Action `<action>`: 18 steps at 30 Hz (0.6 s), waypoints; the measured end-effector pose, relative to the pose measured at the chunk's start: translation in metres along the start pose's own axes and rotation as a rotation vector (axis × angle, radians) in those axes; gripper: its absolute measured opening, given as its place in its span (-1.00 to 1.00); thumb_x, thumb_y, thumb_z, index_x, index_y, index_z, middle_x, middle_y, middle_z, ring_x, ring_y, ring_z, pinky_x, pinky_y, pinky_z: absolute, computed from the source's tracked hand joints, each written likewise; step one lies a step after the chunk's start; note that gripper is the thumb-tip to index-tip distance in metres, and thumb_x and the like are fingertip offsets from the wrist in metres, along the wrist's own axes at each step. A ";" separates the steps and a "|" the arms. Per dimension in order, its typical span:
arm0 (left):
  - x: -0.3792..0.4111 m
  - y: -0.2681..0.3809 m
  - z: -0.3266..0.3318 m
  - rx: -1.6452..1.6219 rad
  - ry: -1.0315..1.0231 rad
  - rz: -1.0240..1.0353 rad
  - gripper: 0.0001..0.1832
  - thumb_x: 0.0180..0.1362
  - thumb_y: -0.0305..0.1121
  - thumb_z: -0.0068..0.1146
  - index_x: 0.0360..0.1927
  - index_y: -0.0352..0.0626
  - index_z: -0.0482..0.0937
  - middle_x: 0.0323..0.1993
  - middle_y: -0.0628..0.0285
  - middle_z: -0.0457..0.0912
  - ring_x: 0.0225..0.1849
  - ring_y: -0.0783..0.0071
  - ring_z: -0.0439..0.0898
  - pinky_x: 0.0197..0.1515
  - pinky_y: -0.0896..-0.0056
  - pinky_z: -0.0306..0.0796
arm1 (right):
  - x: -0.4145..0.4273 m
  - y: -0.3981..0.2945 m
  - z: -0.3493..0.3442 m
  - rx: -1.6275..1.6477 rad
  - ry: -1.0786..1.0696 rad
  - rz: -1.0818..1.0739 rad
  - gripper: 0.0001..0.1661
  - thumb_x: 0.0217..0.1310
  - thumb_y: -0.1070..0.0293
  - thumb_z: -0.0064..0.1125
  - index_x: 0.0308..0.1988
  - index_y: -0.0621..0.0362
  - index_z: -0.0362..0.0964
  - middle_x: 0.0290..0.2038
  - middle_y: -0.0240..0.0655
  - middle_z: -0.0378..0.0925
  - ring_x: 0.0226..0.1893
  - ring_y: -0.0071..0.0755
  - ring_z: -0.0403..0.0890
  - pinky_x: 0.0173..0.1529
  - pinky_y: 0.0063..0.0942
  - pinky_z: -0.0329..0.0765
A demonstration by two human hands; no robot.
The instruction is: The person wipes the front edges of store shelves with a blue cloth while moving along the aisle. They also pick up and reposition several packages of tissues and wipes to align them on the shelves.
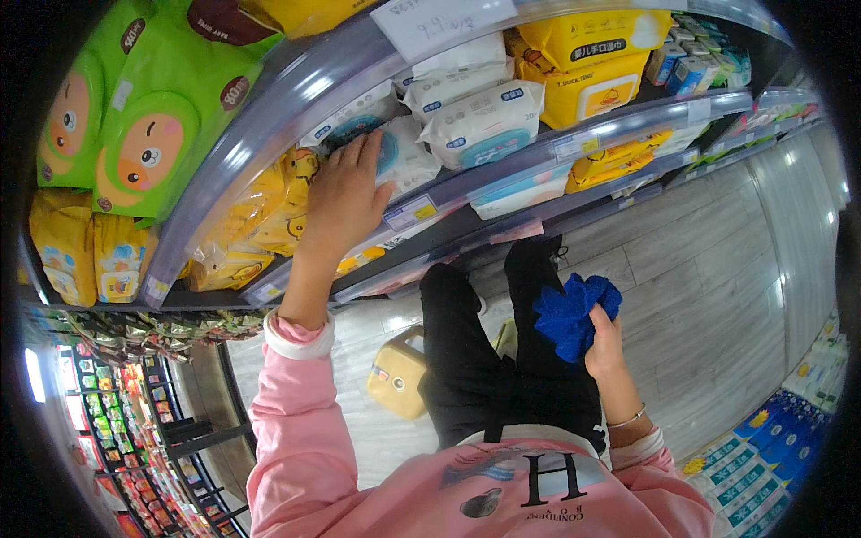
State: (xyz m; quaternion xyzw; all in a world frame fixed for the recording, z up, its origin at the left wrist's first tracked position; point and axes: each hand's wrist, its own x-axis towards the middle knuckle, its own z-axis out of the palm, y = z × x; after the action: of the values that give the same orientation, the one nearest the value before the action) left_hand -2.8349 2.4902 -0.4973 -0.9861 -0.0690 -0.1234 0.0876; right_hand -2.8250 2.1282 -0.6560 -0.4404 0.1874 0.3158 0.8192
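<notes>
My left hand (pixel 350 191) lies on white wipes packs with blue-green lids, its fingers spread over a soft pack (pixel 407 158) on the shelf. Whether it grips that pack cannot be told. More white packs (pixel 481 128) are stacked to its right, and yellow duck-print packs (pixel 259 202) stand to its left. My right hand (pixel 603 343) holds a crumpled blue cloth (pixel 572 316) above my right leg, away from the shelf.
Clear plastic shelf edges (pixel 511 168) with price tags curve across the view. Large green wipes packs (pixel 151 141) stand at upper left, yellow packs (pixel 585 87) at upper right. A yellow case (pixel 398 373) is on the wood-look floor by my legs. Blue-and-white packages (pixel 746 464) are at lower right.
</notes>
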 end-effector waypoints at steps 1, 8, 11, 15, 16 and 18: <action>0.000 0.002 -0.001 0.014 -0.026 -0.007 -0.31 0.02 -0.22 0.26 0.25 -0.10 0.32 0.11 0.04 0.42 0.13 0.03 0.41 0.15 0.11 0.31 | -0.001 0.000 -0.002 0.002 0.002 -0.002 -0.67 0.18 0.35 0.19 -0.05 0.21 0.46 -0.14 -0.29 0.58 -0.15 -0.36 0.60 -0.07 -0.34 0.57; 0.022 0.012 -0.028 0.094 0.325 -0.060 -0.37 0.13 -0.05 0.18 0.22 -0.14 0.37 0.16 -0.06 0.41 0.20 -0.08 0.35 0.22 0.03 0.26 | -0.003 0.004 -0.004 0.008 0.006 0.014 -0.75 0.20 0.36 0.18 -0.11 0.18 0.50 -0.18 -0.34 0.58 -0.22 -0.41 0.60 -0.10 -0.41 0.55; 0.033 -0.011 -0.013 0.176 0.238 -0.224 -0.37 0.14 -0.12 0.18 0.25 -0.13 0.33 0.18 -0.08 0.39 0.20 -0.12 0.35 0.18 -0.01 0.30 | -0.007 0.003 0.000 0.010 -0.005 0.051 -0.77 0.21 0.36 0.18 -0.12 0.17 0.50 -0.20 -0.37 0.58 -0.24 -0.44 0.60 -0.13 -0.43 0.54; 0.044 -0.024 -0.010 0.225 0.192 -0.153 -0.32 0.15 -0.13 0.17 0.31 -0.11 0.24 0.19 -0.12 0.37 0.18 -0.16 0.37 0.14 -0.05 0.33 | -0.007 0.002 0.002 0.011 -0.004 0.047 -0.76 0.20 0.35 0.19 -0.12 0.17 0.50 -0.22 -0.39 0.59 -0.24 -0.46 0.60 -0.15 -0.43 0.54; 0.045 -0.028 -0.010 0.207 0.174 -0.154 -0.31 0.15 -0.12 0.17 0.32 -0.10 0.23 0.19 -0.12 0.38 0.18 -0.15 0.38 0.14 -0.05 0.33 | -0.008 0.003 0.001 0.018 -0.006 0.054 -0.76 0.20 0.35 0.19 -0.12 0.17 0.50 -0.22 -0.38 0.59 -0.24 -0.45 0.60 -0.14 -0.43 0.54; 0.045 -0.028 -0.010 0.212 0.174 -0.161 -0.30 0.14 -0.11 0.18 0.31 -0.09 0.23 0.18 -0.12 0.39 0.16 -0.14 0.40 0.13 -0.05 0.33 | -0.008 0.003 -0.001 0.032 -0.011 0.064 -0.75 0.19 0.35 0.20 -0.12 0.17 0.50 -0.21 -0.37 0.59 -0.23 -0.44 0.60 -0.14 -0.42 0.54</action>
State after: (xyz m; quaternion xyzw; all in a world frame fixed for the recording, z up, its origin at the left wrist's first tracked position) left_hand -2.7981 2.5212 -0.4715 -0.9482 -0.1524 -0.2069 0.1867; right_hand -2.8325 2.1255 -0.6536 -0.4192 0.2021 0.3413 0.8167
